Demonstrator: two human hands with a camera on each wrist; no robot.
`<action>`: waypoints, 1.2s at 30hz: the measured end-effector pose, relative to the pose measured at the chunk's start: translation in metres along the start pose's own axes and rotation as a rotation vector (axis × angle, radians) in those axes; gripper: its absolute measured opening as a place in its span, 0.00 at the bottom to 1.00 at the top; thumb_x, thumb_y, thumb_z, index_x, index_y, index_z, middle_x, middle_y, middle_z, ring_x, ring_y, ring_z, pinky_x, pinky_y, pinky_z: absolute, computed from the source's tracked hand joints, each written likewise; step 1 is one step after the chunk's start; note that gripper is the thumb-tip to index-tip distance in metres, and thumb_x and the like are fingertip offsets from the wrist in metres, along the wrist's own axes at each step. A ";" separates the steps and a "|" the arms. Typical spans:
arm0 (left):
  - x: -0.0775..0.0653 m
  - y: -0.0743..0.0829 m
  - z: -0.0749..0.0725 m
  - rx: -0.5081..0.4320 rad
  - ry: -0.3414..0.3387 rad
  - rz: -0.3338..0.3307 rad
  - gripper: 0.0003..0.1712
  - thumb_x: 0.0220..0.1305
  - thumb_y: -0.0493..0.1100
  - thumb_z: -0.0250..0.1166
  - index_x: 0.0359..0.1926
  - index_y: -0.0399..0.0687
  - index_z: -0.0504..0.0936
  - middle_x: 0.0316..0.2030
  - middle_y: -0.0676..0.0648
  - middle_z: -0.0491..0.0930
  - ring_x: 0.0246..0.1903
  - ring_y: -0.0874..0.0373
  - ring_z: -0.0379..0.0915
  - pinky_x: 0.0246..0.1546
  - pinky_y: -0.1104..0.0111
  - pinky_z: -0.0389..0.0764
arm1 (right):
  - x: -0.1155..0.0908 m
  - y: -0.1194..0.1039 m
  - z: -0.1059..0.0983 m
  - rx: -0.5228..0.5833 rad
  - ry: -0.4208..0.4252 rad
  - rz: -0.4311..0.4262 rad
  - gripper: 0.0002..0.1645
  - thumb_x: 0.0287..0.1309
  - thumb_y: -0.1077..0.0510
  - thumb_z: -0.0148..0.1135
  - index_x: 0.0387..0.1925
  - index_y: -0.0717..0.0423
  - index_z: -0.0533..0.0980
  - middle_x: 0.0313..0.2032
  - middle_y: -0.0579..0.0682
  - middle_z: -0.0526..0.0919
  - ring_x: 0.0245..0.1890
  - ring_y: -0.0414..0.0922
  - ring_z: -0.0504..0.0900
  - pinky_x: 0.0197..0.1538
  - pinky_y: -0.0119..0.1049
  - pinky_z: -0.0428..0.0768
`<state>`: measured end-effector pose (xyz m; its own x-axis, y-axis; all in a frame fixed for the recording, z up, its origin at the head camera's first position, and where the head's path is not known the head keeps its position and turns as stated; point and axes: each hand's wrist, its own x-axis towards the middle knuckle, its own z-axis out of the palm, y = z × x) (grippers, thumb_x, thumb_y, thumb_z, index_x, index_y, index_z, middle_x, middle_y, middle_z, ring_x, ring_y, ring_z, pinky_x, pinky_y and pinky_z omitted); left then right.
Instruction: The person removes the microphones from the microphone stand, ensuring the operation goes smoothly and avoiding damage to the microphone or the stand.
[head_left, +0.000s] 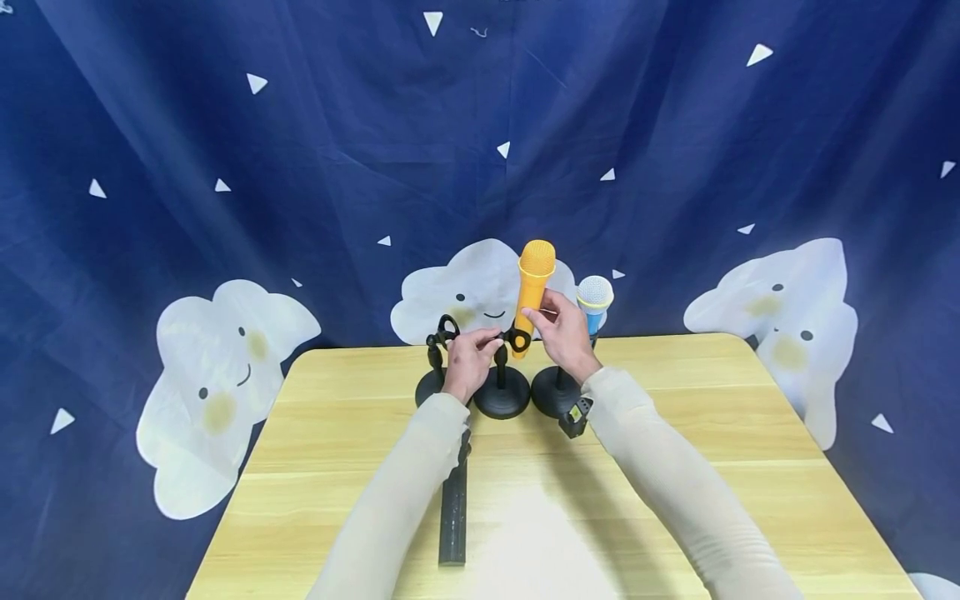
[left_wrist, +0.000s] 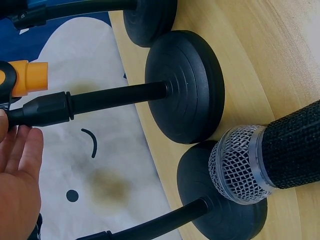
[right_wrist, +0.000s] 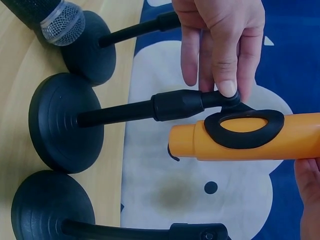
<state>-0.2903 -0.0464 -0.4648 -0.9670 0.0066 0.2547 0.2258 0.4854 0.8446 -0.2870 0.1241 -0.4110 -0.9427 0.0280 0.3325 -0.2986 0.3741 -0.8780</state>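
Note:
My right hand (head_left: 564, 333) grips an orange microphone (head_left: 534, 275) by its body, with the mesh head up. The lower body passes through the black oval ring clip (right_wrist: 220, 137) of the middle microphone stand (head_left: 502, 396). My left hand (head_left: 468, 362) pinches the joint beneath that clip, at the top of the stand's pole; the right wrist view shows its thumb on the joint. The orange tail end (right_wrist: 182, 142) sticks out below the ring. In the left wrist view only part of my left hand (left_wrist: 20, 165) shows, its fingers against the joint.
To the right, a blue microphone with a white head (head_left: 595, 293) sits upright at another stand (head_left: 553, 393). A stand (head_left: 429, 385) with a bare ring clip is on the left. A black microphone with a silver grille (left_wrist: 240, 165) lies in front, on the wooden table (head_left: 337, 425).

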 end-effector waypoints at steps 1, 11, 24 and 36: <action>0.000 0.000 0.000 0.003 -0.002 -0.001 0.15 0.65 0.40 0.69 0.52 0.48 0.88 0.48 0.47 0.86 0.45 0.54 0.84 0.69 0.54 0.61 | 0.000 0.000 0.000 0.005 0.000 0.002 0.21 0.65 0.60 0.67 0.57 0.65 0.77 0.51 0.62 0.83 0.52 0.56 0.83 0.56 0.47 0.81; 0.000 -0.003 -0.005 -0.005 -0.012 -0.001 0.13 0.64 0.37 0.69 0.50 0.45 0.88 0.48 0.45 0.86 0.44 0.54 0.84 0.44 0.67 0.85 | 0.000 0.000 0.003 0.047 -0.013 0.022 0.22 0.64 0.60 0.67 0.56 0.65 0.77 0.52 0.61 0.83 0.54 0.56 0.82 0.58 0.46 0.80; 0.002 0.001 0.002 -0.022 -0.020 -0.017 0.14 0.65 0.38 0.68 0.51 0.45 0.88 0.49 0.45 0.86 0.45 0.54 0.84 0.45 0.66 0.84 | 0.003 0.003 -0.002 0.024 0.016 -0.033 0.21 0.64 0.61 0.67 0.55 0.67 0.77 0.51 0.63 0.83 0.51 0.57 0.83 0.56 0.48 0.81; 0.002 0.000 0.001 -0.015 -0.020 -0.040 0.14 0.65 0.40 0.68 0.52 0.47 0.88 0.49 0.46 0.86 0.45 0.55 0.84 0.44 0.67 0.84 | 0.004 0.000 -0.002 0.019 0.016 -0.047 0.21 0.64 0.61 0.67 0.55 0.67 0.77 0.51 0.63 0.83 0.53 0.56 0.83 0.57 0.48 0.81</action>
<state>-0.2921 -0.0455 -0.4647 -0.9773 0.0052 0.2116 0.1889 0.4724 0.8609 -0.2906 0.1260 -0.4092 -0.9253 0.0254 0.3784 -0.3451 0.3575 -0.8678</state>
